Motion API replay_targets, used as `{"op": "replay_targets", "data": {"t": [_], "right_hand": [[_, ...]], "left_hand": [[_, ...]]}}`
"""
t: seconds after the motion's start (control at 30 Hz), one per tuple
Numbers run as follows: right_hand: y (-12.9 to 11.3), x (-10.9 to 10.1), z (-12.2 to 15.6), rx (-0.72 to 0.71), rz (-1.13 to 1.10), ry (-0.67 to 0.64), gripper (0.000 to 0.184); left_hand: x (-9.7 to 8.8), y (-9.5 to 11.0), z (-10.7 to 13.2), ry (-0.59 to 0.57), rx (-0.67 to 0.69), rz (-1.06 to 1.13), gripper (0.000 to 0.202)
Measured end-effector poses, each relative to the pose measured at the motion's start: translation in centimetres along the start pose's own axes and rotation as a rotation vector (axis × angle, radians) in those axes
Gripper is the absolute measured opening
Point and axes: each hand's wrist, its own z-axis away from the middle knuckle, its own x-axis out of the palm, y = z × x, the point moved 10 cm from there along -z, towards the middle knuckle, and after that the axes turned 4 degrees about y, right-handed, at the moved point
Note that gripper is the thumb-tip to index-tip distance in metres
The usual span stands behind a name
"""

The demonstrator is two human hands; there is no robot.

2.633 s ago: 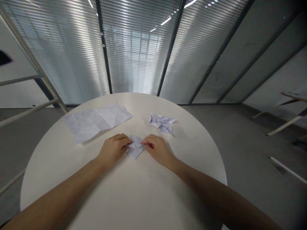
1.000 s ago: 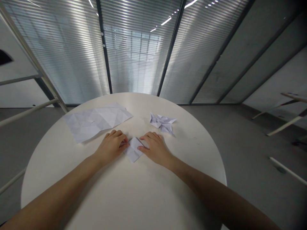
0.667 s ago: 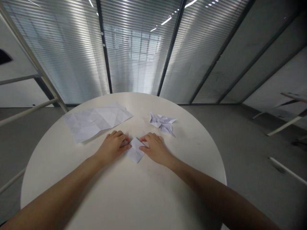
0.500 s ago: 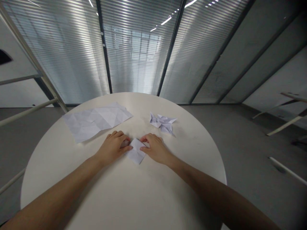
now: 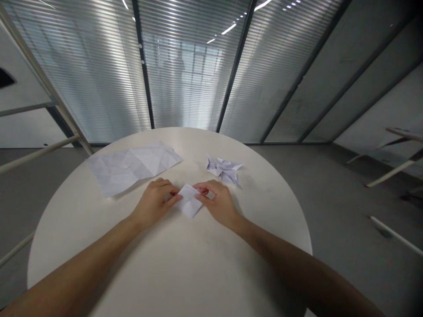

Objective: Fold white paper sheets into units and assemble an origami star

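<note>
The grip is pinching from both sides here: the left hand is holding one side corner of the small folded paper between thumb and fingers, and the right hand is nipping the opposite corner. That paper is sitting between the two hands over the middle of the worktop, one point aiming at the person. For a clean job, both thumbs should probably be pressing evenly and the edges lining up; a harder tug on one side would likely be skewing the diamond. And the little diamond is looking crisp and layered (the layers are too small to count). Beyond the left hand, a large creased sheet is spreading out, thin and matt, its surface showing a web of fold lines. Beyond the right hand, a folded paper star is poking out sharp, stiff points. Underneath everything, the round, pale worktop is showing a smooth, soft sheen.
</note>
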Motion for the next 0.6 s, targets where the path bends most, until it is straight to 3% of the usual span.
{"op": "replay_targets", "data": {"t": [0.1, 0.2, 0.43, 0.6], "right_hand": [[-1.7, -1.5, 0.1, -0.123, 0.092, 0.073, 0.005], [-2.1, -1.3, 0.1, -0.21, 0.119, 0.023, 0.007], [-0.5, 2.4, 0.8, -0.27, 0.231, -0.316, 0.014], [-0.3, 2.6, 1.0, -0.24, 0.202, -0.346, 0.025]], "left_hand": [[-1.7, 1.0, 0.3, 0.137, 0.081, 0.009, 0.018], [-1.7, 1.5, 0.7, 0.156, 0.164, -0.093, 0.017], [2.3, 2.0, 1.0, -0.212, 0.243, -0.256, 0.017], [2.4, 2.2, 1.0, -0.261, 0.217, -0.234, 0.019]]}}
